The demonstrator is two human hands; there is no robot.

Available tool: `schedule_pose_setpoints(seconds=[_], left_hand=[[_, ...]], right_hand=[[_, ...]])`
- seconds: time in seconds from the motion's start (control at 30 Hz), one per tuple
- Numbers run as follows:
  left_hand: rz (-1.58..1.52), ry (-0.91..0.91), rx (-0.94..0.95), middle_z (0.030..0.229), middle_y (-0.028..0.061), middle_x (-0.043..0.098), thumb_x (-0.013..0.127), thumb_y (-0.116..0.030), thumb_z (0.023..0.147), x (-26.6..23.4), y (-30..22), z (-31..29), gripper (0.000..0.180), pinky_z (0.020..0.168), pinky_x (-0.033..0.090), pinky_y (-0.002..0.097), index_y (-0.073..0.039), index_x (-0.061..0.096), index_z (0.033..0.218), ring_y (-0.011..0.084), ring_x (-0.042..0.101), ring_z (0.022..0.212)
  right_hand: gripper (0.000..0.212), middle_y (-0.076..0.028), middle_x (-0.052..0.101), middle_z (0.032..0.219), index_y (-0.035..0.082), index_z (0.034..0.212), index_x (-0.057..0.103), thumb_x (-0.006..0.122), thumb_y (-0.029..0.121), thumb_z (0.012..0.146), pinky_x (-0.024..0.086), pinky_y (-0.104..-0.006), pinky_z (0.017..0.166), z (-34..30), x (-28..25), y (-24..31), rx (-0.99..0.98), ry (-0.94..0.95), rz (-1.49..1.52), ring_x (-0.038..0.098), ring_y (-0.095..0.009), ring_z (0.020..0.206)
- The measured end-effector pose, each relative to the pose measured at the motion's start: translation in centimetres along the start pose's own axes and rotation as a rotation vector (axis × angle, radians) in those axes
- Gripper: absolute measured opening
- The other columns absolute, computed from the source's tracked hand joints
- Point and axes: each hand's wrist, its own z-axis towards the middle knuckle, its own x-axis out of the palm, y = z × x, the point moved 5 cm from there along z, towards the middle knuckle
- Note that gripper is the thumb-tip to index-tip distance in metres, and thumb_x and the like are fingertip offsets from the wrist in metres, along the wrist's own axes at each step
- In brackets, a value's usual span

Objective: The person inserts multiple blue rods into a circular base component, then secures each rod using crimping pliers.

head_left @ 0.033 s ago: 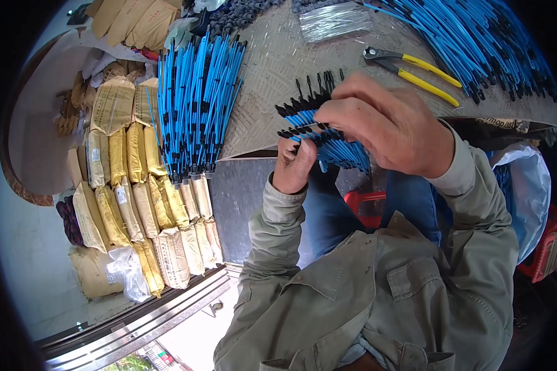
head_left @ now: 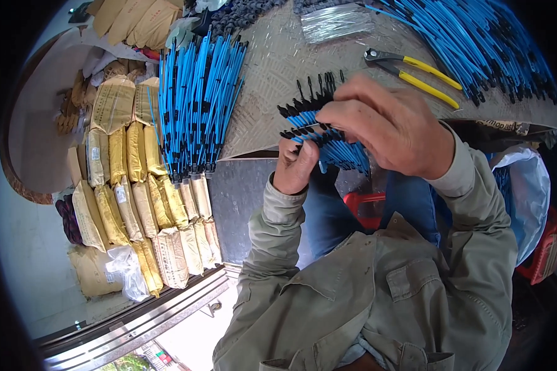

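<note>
Over my lap, at the table's near edge, my left hand (head_left: 297,164) is closed around a bundle of thin blue rods with black tips (head_left: 343,154), its thumb pressed on the near side. From the right, my right hand (head_left: 393,127) curls over the same bundle, thumb and fingers closed against it just below the black ends. A thin pale line, perhaps a wire, crosses the bundle beside the right thumb. The right fingertips are partly hidden behind the hand. Beyond that hand, yellow-handled pliers (head_left: 424,71) lie on the table.
Blue rods stand massed (head_left: 198,105) at the left and lie in a pile (head_left: 476,49) at the far right. Thin silvery wires (head_left: 337,23) lie at the back of the table (head_left: 272,68). Wrapped packages (head_left: 136,204) are stacked at left; a white plastic bag (head_left: 529,204) hangs at right.
</note>
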Motion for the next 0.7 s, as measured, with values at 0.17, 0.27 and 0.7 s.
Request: schedule_pose_setpoints(seconds=[0.17, 0.27, 0.7], left_hand=[[0.056, 0.077, 0.005, 0.074, -0.0061, 0.052, 0.057, -0.030, 0.088, -0.1, 0.2, -0.1, 0.039, 0.056, 0.035, 0.0199, 0.000, 0.056, 0.112, 0.0022, 0.042, 0.063], [0.033, 0.089, 0.044, 0.079, -0.0031, 0.057, 0.058, -0.029, 0.087, 0.9, -0.7, 0.1, 0.040, 0.063, 0.042, 0.0217, 0.001, 0.055, 0.113, 0.0044, 0.050, 0.070], [0.097, 0.243, -0.074, 0.095, 0.0060, 0.065, 0.069, -0.006, 0.078, 1.9, -1.6, 1.8, 0.030, 0.080, 0.048, 0.0278, 0.001, 0.060, 0.106, 0.0118, 0.059, 0.089]], right_hand=[[0.033, -0.009, 0.053, 0.086, 0.003, 0.098, 0.058, 0.064, 0.001, 0.066, 0.046, -0.0270, 0.049, -0.1, 0.2, 0.9, -0.075, -0.017, -0.133, 0.057, -0.018, 0.061], [0.034, -0.009, 0.053, 0.087, 0.004, 0.100, 0.058, 0.064, 0.002, 0.066, 0.046, -0.0284, 0.050, 0.1, 0.2, 0.5, -0.025, 0.031, -0.065, 0.058, -0.019, 0.063], [0.033, -0.012, 0.053, 0.088, 0.003, 0.101, 0.058, 0.064, 0.002, 0.068, 0.046, -0.0320, 0.054, 2.0, 0.5, -0.1, -0.068, 0.061, -0.002, 0.057, -0.027, 0.067]])
